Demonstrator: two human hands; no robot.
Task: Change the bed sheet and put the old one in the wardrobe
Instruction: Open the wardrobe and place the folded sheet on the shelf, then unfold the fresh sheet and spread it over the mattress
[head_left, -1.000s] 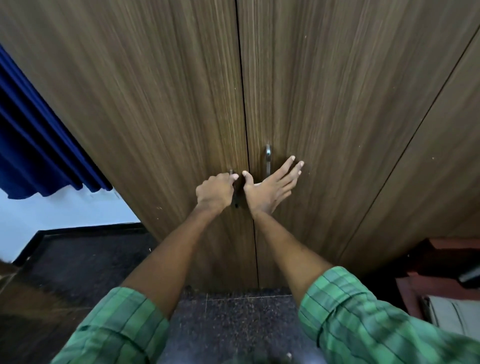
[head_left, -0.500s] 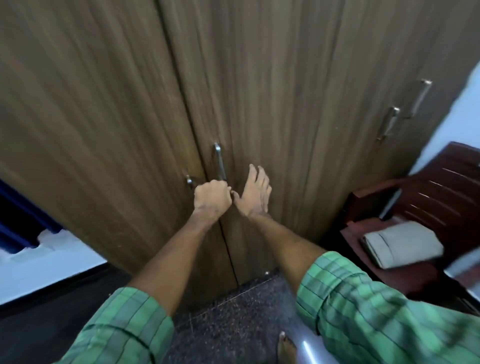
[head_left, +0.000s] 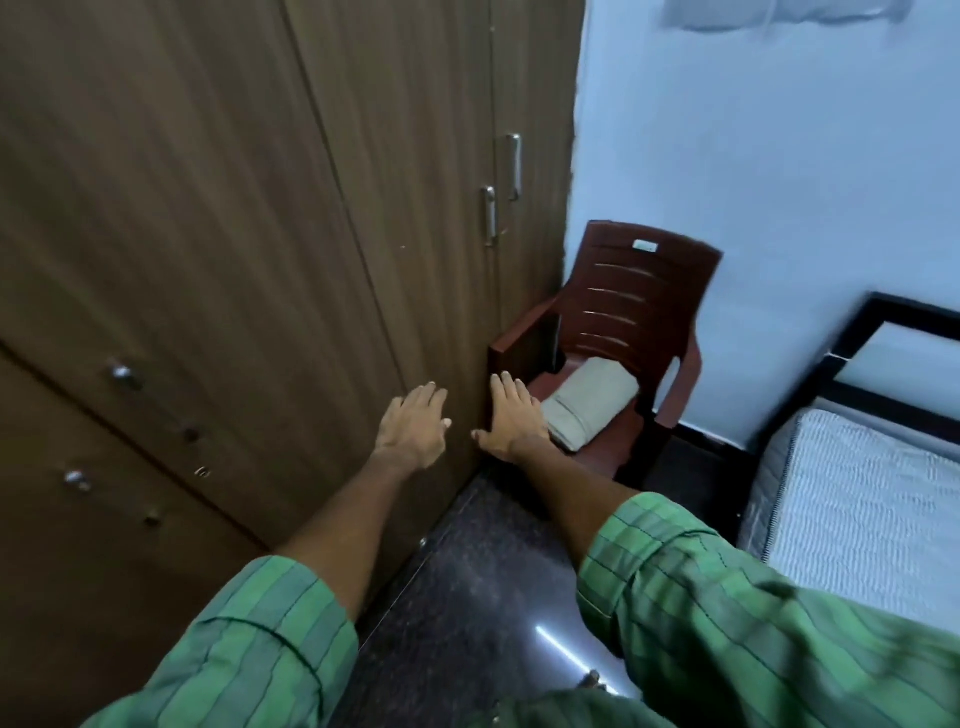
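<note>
While folded into a thick pad, likely to handle as a soft, light, floppy bundle: folded beige sheet (head_left: 589, 410), lying on the seat of the dark red plastic chair (head_left: 644, 291), just beside the end of the wardrobe (head_left: 260, 208) and some way from the bed (head_left: 857, 493). Not fragile, not slippery, but apt to sag and spill open if lifted by one corner or by the top layer alone. Best taken at both ends, or with one palm slid under the fold and the other laid on top, keeping the layers stacked. Thick folded edge toward the front of the seat probably the firmest place to pinch.

Right hand (head_left: 511, 421) stretched forward, fingers (head_left: 506, 387) straight and released, holding nothing, just short of the sheet and overlapping the chair's near armrest; touching it or not, cannot tell. Left hand (head_left: 415, 431) likewise flat and empty, in front of the wardrobe's brown door; contact with the wood unclear.

Wardrobe doors all closed, metal handles (head_left: 488, 215) well above both hands. Striped surface showing on the bed; bare mattress or cover, hard to say. Fresh or old sheet, not readable from the cloth itself; judging by the neat fold, probably the fresh one, meant for the bed.
</note>
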